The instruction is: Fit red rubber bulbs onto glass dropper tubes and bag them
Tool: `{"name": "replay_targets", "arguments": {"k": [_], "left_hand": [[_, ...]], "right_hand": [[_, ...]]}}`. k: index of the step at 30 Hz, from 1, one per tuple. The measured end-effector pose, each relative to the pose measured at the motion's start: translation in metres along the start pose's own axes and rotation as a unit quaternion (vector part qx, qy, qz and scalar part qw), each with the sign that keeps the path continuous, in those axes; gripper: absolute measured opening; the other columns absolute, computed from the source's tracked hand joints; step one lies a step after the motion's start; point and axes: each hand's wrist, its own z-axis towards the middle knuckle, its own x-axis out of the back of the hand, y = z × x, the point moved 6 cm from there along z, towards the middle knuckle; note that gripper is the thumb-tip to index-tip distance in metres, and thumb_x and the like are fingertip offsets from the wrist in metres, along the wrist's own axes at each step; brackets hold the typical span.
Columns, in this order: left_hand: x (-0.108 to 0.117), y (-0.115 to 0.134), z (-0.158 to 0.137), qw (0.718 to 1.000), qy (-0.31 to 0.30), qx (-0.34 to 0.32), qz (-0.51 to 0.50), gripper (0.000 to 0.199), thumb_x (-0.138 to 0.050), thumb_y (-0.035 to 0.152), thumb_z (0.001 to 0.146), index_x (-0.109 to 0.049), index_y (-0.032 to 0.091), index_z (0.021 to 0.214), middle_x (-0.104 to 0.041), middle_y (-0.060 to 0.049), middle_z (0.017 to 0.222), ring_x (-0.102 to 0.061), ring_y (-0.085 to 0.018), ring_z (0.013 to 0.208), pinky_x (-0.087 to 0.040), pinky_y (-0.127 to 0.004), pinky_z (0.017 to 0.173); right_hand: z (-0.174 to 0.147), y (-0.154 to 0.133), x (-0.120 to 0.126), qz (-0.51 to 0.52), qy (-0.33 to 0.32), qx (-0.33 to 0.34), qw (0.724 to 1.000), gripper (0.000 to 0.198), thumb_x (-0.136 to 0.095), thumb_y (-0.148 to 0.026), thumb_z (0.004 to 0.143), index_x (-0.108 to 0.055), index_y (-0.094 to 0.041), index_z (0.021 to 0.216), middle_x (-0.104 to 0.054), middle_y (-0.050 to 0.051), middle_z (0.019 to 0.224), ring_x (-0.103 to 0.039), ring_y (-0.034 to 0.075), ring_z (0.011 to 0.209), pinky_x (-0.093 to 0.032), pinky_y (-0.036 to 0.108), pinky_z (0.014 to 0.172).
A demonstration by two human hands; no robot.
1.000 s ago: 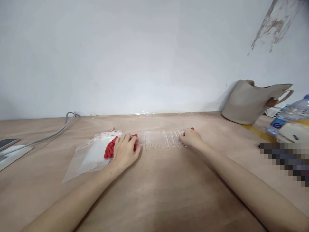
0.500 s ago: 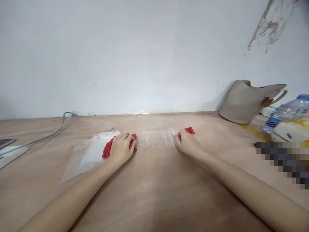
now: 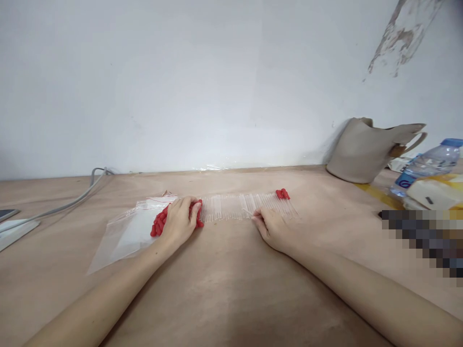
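My left hand [image 3: 181, 217] is curled over a pile of small red rubber bulbs [image 3: 158, 224], thumb and fingers closing on a bulb at the pile's right side; the fingertips are partly hidden. Between my hands lies a row of thin clear dropper tubes [image 3: 226, 207], side by side on the table. My right hand [image 3: 271, 224] pinches one clear dropper tube [image 3: 247, 211] in front of the row, its near end tilted. Several tubes at the row's right end wear red bulbs [image 3: 282, 193].
Under the bulbs lies a clear zip bag [image 3: 123, 238] on the brown-covered table [image 3: 224, 289]. A grey cable [image 3: 77, 200] runs at the left. Toward the right stand a beige bag [image 3: 358, 152], a water bottle [image 3: 430, 164] and a blurred-out dark object [image 3: 423, 236].
My right hand has come down toward me and a little left, off the right-end tubes, with a tube pinched. My left hand has stayed at the bulbs, its thumb shifting slightly upward.
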Motion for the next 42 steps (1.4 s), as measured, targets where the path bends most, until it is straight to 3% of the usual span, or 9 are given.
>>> {"name": "replay_targets", "arguments": {"k": [3,7,10,13,22,29,34,42], "left_hand": [[-0.008,0.014,-0.009,0.986,-0.024,0.008,-0.165,0.020,-0.040,0.031,0.087,-0.053,0.017,0.094,-0.063,-0.006,0.090,-0.060,-0.020,0.082,-0.044,-0.033,0.075],[-0.035,0.030,-0.023,0.915,-0.117,0.068,-0.381,0.023,-0.045,0.030,0.084,-0.054,0.014,0.098,-0.065,-0.007,0.089,-0.064,-0.018,0.082,-0.047,-0.031,0.077],[-0.050,0.033,-0.031,0.867,-0.158,0.121,-0.457,0.017,-0.054,0.028,0.079,-0.053,0.014,0.090,-0.066,-0.005,0.079,-0.064,-0.019,0.085,-0.047,-0.030,0.078],[-0.055,0.032,-0.033,0.847,-0.167,0.141,-0.484,0.019,-0.061,0.028,0.075,-0.047,0.016,0.082,-0.064,-0.001,0.071,-0.065,-0.017,0.077,-0.047,-0.026,0.070],[-0.059,0.035,-0.037,0.852,-0.195,0.113,-0.473,0.022,-0.061,0.031,0.077,-0.044,0.016,0.080,-0.061,0.000,0.066,-0.062,-0.014,0.067,-0.044,-0.022,0.060],[-0.054,0.041,-0.035,0.868,-0.182,0.087,-0.453,0.028,-0.058,0.030,0.079,-0.050,0.015,0.100,-0.064,-0.003,0.078,-0.064,-0.015,0.072,-0.049,-0.026,0.067],[-0.053,0.045,-0.036,0.888,-0.184,0.062,-0.416,0.022,-0.056,0.032,0.081,-0.058,0.013,0.092,-0.065,-0.003,0.067,-0.062,-0.014,0.061,-0.049,-0.024,0.059],[-0.050,0.049,-0.037,0.892,-0.185,-0.008,-0.411,0.020,-0.051,0.028,0.084,-0.061,0.012,0.087,-0.061,-0.003,0.068,-0.058,-0.011,0.059,-0.049,-0.022,0.057]], "right_hand": [[-0.004,-0.004,0.001,0.009,0.034,0.052,0.998,0.024,-0.037,-0.026,0.089,-0.053,-0.017,0.103,-0.065,0.007,0.087,-0.060,0.019,0.083,-0.045,0.032,0.075],[-0.008,-0.012,0.004,0.031,0.039,0.081,0.995,0.026,-0.036,-0.025,0.090,-0.055,-0.018,0.106,-0.065,0.007,0.088,-0.061,0.017,0.081,-0.047,0.030,0.072],[-0.009,-0.020,0.008,0.058,0.030,0.090,0.994,0.023,-0.037,-0.024,0.090,-0.057,-0.018,0.099,-0.065,0.006,0.086,-0.060,0.015,0.078,-0.047,0.028,0.070],[-0.008,-0.028,0.010,0.058,0.014,0.097,0.993,0.020,-0.041,-0.023,0.088,-0.059,-0.018,0.095,-0.064,0.004,0.082,-0.059,0.014,0.073,-0.045,0.027,0.068],[-0.007,-0.041,0.013,0.065,0.011,0.093,0.994,0.019,-0.044,-0.021,0.086,-0.060,-0.017,0.096,-0.063,0.002,0.073,-0.055,0.012,0.063,-0.040,0.026,0.063],[-0.007,-0.041,0.009,0.103,-0.038,0.095,0.989,0.017,-0.044,-0.023,0.086,-0.060,-0.018,0.092,-0.064,0.001,0.073,-0.055,0.011,0.063,-0.041,0.025,0.064],[-0.009,-0.039,0.004,0.130,-0.051,0.105,0.985,0.016,-0.044,-0.024,0.086,-0.059,-0.018,0.086,-0.061,0.001,0.072,-0.052,0.011,0.063,-0.041,0.024,0.064],[-0.008,-0.034,-0.001,0.184,-0.074,0.131,0.971,0.019,-0.044,-0.023,0.087,-0.061,-0.020,0.093,-0.063,0.001,0.080,-0.055,0.012,0.071,-0.044,0.024,0.068]]}}
